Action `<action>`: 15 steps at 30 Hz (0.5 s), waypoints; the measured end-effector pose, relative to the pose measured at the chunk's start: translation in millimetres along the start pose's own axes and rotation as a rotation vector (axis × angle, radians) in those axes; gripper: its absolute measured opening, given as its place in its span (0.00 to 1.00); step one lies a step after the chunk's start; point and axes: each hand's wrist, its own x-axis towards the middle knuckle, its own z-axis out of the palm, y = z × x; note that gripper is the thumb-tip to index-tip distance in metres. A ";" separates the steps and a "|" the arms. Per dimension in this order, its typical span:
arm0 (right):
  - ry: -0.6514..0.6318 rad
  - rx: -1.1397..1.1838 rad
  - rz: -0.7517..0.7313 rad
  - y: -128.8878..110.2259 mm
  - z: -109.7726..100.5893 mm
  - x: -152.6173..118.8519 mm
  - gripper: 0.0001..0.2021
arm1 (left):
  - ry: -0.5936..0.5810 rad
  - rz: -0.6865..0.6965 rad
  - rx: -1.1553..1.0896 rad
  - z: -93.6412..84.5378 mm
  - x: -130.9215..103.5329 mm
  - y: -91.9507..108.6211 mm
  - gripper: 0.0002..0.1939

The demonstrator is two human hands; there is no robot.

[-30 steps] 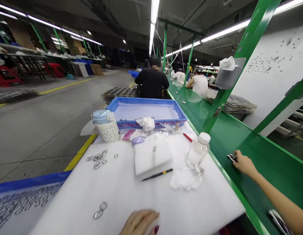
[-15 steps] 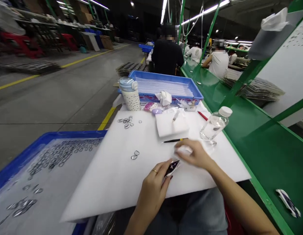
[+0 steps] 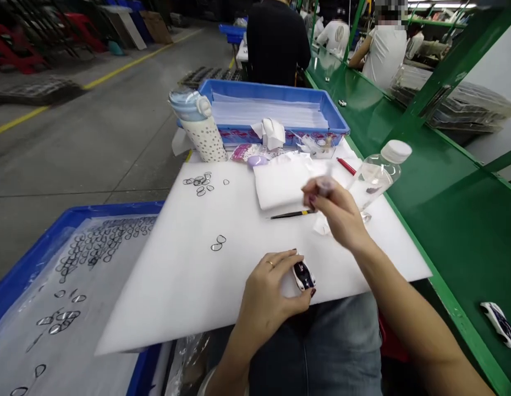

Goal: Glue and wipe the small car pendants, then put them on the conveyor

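Observation:
My left hand is closed around a small toy car, white at the sides with a dark glossy top. Fingers grip one end and the thumb the other, just over the near edge of the white foam sheet. My right hand is raised beside the white foam block, fingers pinched on a pale, blurred thing I cannot make out. Below the block lies a pair of black tweezers. Two thin dark-rimmed loop pieces rest left of the car, with several more loops farther back.
A clear bottle stands at right by a red pen. A dotted tumbler and a blue tray are behind. A blue bin holds many loops at left. Another toy car sits on the green bench. People sit ahead.
My right hand has moved up and away from the car toward the foam block, its fingers now pinched. My left hand has turned the car more upright. The view has tilted down.

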 end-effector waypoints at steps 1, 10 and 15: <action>0.018 0.072 0.041 2.1 3.4 -17.9 0.06 | 0.025 -0.026 -0.017 1.4 0.8 2.6 0.24; 0.009 0.666 0.031 -35.2 20.6 -60.1 0.31 | 0.129 -0.161 -0.103 6.4 6.5 11.5 0.18; 0.003 0.727 0.102 -33.3 32.1 -56.9 0.31 | 0.135 -0.158 -0.091 5.9 7.2 9.5 0.15</action>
